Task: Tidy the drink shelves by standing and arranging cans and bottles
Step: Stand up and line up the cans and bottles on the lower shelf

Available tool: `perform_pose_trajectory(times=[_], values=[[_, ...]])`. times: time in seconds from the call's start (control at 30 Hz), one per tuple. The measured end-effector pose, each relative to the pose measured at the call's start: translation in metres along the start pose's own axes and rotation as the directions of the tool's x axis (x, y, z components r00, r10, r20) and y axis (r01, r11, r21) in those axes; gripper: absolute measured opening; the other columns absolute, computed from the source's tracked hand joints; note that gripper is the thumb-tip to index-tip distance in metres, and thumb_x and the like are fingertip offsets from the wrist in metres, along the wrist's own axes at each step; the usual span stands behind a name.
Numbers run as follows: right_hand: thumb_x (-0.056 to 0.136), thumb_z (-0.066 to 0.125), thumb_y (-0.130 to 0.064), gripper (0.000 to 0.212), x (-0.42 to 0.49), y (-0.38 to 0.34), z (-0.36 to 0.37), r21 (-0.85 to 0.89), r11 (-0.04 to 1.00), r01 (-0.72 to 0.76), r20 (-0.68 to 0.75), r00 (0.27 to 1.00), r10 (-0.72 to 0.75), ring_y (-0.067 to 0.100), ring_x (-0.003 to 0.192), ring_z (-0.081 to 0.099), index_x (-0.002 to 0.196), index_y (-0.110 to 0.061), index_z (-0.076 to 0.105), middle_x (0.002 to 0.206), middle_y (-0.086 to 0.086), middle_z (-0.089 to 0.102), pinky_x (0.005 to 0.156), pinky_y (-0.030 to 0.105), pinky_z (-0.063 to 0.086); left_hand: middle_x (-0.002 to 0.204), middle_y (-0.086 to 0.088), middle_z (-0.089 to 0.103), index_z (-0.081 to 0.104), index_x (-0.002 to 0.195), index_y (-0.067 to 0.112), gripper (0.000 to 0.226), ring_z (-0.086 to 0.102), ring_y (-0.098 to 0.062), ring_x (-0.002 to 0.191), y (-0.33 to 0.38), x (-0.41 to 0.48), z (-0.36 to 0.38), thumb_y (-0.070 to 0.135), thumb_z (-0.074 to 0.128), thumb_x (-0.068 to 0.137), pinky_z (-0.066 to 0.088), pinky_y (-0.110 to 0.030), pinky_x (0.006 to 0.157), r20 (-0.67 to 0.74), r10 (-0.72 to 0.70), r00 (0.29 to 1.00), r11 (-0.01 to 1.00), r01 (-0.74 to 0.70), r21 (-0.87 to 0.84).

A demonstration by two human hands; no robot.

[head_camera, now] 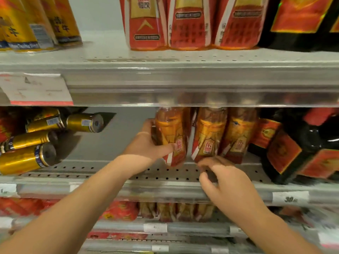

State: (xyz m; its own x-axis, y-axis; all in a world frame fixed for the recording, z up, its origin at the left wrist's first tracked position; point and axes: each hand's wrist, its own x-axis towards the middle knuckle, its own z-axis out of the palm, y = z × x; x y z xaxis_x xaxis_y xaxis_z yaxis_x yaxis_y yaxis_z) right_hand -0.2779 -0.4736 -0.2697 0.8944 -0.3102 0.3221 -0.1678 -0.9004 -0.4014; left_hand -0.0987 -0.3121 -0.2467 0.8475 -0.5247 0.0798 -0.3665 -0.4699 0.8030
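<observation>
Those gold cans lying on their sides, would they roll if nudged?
Probably: the gold cans are round and lie sideways, so they would likely roll. They are piled together, so moving one may shift others. Glossy metal probably feels slippery.

We reach both bare forearms up and forward from the lower corners of the view, the left stretched farther in. Our left hand point(146, 143) has its thumb lying across the front of a bottle point(169, 132) and its fingers wrapped round the far side, gripping it at mid-height. Our right hand point(226, 182) sits lower and nearer, knuckles up, fingers curled toward the thumb; blur hides whether anything is pinched there.
</observation>
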Motion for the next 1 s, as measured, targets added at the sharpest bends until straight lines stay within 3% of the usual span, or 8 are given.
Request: perform_pose_trajectory(times=[0.07, 0.2, 0.27, 0.33, 0.53, 0.73, 0.87, 1.0], values=[[0.091, 0.054, -0.037, 0.012, -0.003, 0.01, 0.001, 0.03, 1.0, 0.01, 0.031, 0.999, -0.011, -0.011, 0.075, 0.051, 0.085, -0.046, 0.051, 0.076, -0.028, 0.044, 0.051, 0.009, 0.035, 0.098, 0.033, 0.067, 0.039, 0.118, 0.056, 0.071, 0.067, 0.008, 0.092, 0.005, 0.003, 0.007, 0.059, 0.084, 0.064, 0.053, -0.021, 0.079, 0.065, 0.015, 0.998, 0.999, -0.013, -0.037], [0.094, 0.049, -0.039, 0.026, -0.008, 0.021, 0.011, 0.075, 0.997, -0.031, 0.052, 0.998, 0.027, 0.001, 0.092, 0.055, 0.117, -0.037, 0.061, 0.105, -0.021, 0.058, 0.077, 0.021, 0.049, 0.119, 0.025, 0.062, 0.042, 0.118, 0.071, 0.065, 0.064, 0.007, 0.103, 0.014, 0.005, 0.001, 0.063, 0.08, 0.065, 0.056, -0.016, 0.082, 0.192, 0.074, 0.979, 0.996, -0.062, -0.068], [0.094, 0.048, -0.04, 0.027, -0.007, 0.016, 0.015, 0.1, 0.994, -0.054, 0.067, 0.997, 0.047, 0.001, 0.093, 0.056, 0.117, -0.037, 0.061, 0.106, -0.021, 0.058, 0.079, 0.022, 0.05, 0.137, 0.018, 0.052, 0.041, 0.132, 0.064, 0.076, 0.059, -0.005, 0.118, 0.016, 0.008, -0.004, 0.067, 0.076, 0.065, 0.054, -0.035, 0.1, 0.225, 0.082, 0.971, 0.997, -0.079, -0.023], [0.093, 0.046, -0.042, 0.026, -0.005, 0.009, 0.021, 0.122, 0.99, -0.066, 0.06, 0.996, 0.06, 0.0, 0.089, 0.056, 0.114, -0.038, 0.061, 0.101, -0.022, 0.058, 0.075, 0.022, 0.05, 0.133, 0.024, 0.055, 0.039, 0.139, 0.056, 0.077, 0.059, -0.003, 0.118, 0.016, 0.008, -0.005, 0.063, 0.075, 0.071, 0.054, -0.037, 0.099, 0.234, 0.093, 0.968, 0.996, -0.094, -0.006], [0.092, 0.041, -0.044, 0.03, 0.001, -0.016, 0.032, 0.197, 0.978, -0.067, 0.05, 0.997, 0.059, -0.003, 0.086, 0.057, 0.119, -0.047, 0.052, 0.102, -0.024, 0.055, 0.073, 0.024, 0.052, 0.121, 0.03, 0.057, 0.045, 0.135, 0.044, 0.058, 0.054, 0.021, 0.104, 0.006, 0.001, 0.003, 0.03, 0.076, 0.089, 0.046, -0.001, 0.076, 0.151, 0.116, 0.982, 0.992, -0.108, -0.057], [0.091, 0.042, -0.041, 0.033, 0.011, -0.037, 0.037, 0.25, 0.968, -0.023, 0.013, 1.0, 0.021, -0.003, 0.073, 0.054, 0.123, -0.048, 0.045, 0.116, -0.018, 0.051, 0.066, 0.016, 0.043, 0.127, 0.005, 0.065, 0.052, 0.138, 0.023, 0.054, 0.059, -0.007, 0.122, 0.0, -0.009, -0.004, 0.018, 0.076, 0.09, 0.046, -0.038, 0.11, 0.183, 0.088, 0.979, 0.99, -0.066, -0.123], [0.094, 0.051, -0.031, 0.032, 0.022, -0.06, 0.045, 0.277, 0.96, 0.036, -0.083, 0.996, -0.013, -0.007, 0.095, 0.049, 0.124, -0.044, 0.049, 0.113, -0.019, 0.052, 0.077, 0.009, 0.04, 0.12, 0.014, 0.068, 0.064, 0.126, 0.03, 0.037, 0.062, -0.002, 0.116, -0.014, -0.008, -0.018, 0.028, 0.075, 0.09, 0.046, -0.037, 0.109, 0.176, 0.074, 0.982, 0.997, -0.066, -0.048], [0.095, 0.054, -0.029, 0.04, 0.027, -0.079, 0.066, 0.274, 0.962, -0.018, -0.097, 0.994, 0.046, 0.007, 0.111, 0.052, 0.134, -0.033, 0.049, 0.123, -0.011, 0.056, 0.088, 0.021, 0.043, 0.104, 0.018, 0.072, 0.072, 0.107, 0.034, 0.018, 0.066, 0.003, 0.102, -0.041, 0.003, -0.047, 0.026, 0.075, 0.091, 0.049, -0.026, 0.103, 0.083, 0.098, 0.992, 0.994, -0.093, -0.057]])
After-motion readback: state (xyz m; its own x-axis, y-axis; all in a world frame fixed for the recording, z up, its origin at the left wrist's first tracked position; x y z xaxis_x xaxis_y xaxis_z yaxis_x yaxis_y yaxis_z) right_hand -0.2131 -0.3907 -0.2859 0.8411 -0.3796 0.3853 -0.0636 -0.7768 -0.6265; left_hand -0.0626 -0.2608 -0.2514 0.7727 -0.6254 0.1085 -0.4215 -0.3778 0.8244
